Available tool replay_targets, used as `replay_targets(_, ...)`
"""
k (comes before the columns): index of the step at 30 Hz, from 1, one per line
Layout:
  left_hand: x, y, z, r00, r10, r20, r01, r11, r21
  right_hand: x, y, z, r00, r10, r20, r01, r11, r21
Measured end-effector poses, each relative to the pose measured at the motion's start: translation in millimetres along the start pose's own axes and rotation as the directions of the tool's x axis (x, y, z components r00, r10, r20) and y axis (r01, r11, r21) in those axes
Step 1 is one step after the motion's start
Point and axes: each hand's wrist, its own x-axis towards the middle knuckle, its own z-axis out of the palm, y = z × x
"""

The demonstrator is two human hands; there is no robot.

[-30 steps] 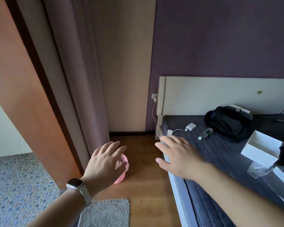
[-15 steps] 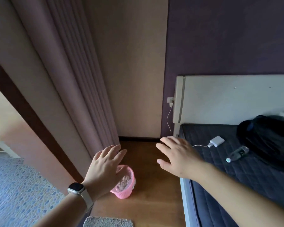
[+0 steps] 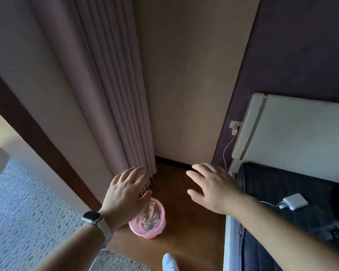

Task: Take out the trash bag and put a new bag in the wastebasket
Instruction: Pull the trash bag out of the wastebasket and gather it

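Observation:
A small pink wastebasket [image 3: 154,230] stands on the wooden floor by the curtain's foot, lined with a thin clear bag holding scraps and paper [image 3: 149,217]. My left hand [image 3: 125,194], with a watch on its wrist, hovers open above the basket's left rim and hides part of it. My right hand [image 3: 213,187] is stretched out flat and open over the floor, to the right of the basket and well above it. Neither hand holds anything.
A pleated mauve curtain [image 3: 114,98] hangs at the left. The bed [image 3: 294,208] with a white headboard lies on the right, with a white charger [image 3: 295,201] and cable on it. A grey mat [image 3: 117,261] and a white-socked foot [image 3: 169,264] are at the bottom.
The view has moved closer and tipped down toward the corner; the wastebasket now appears larger and more exposed beside my left hand. Both hands stay open and spread.

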Motion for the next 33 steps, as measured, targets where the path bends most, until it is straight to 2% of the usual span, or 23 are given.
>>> replay_targets(5, 53.5, -30.9, 40.6, 0.994, -0.112, 0.018, 0.113, 0.99, -0.082, 69.7, 23.9, 15.9, 0.996, -0.057, 0.072, 0.057, 0.998, -0.01)
replay_targets(11, 105.4, -61.5, 64.3, 0.98, -0.195, 0.037, 0.197, 0.975, -0.099, 151.5, 48.8, 26.6, 0.985, -0.146, 0.089, 0.148, 0.989, -0.015)
replay_targets(15, 113.8, -80.6, 70.1, 0.962, -0.269, 0.037, 0.271, 0.959, -0.085, 189.6, 51.6, 41.0, 0.974, -0.197, 0.11, 0.196, 0.98, 0.019)
replay_targets(20, 103.4, -100.6, 86.4, 0.911, -0.408, 0.068, 0.412, 0.909, -0.06, 237.2, 47.0, 64.8, 0.927, -0.346, 0.143, 0.339, 0.938, 0.068)
replay_targets(26, 84.8, -97.5, 120.8, 0.793, -0.599, 0.109, 0.605, 0.796, -0.026, 289.9, 45.6, 118.1, 0.819, -0.534, 0.21, 0.511, 0.845, 0.156)
replay_targets(33, 91.2, -57.0, 171.4, 0.583, -0.795, 0.169, 0.807, 0.591, -0.004, 351.9, 71.1, 188.7, 0.621, -0.733, 0.277, 0.68, 0.68, 0.275)
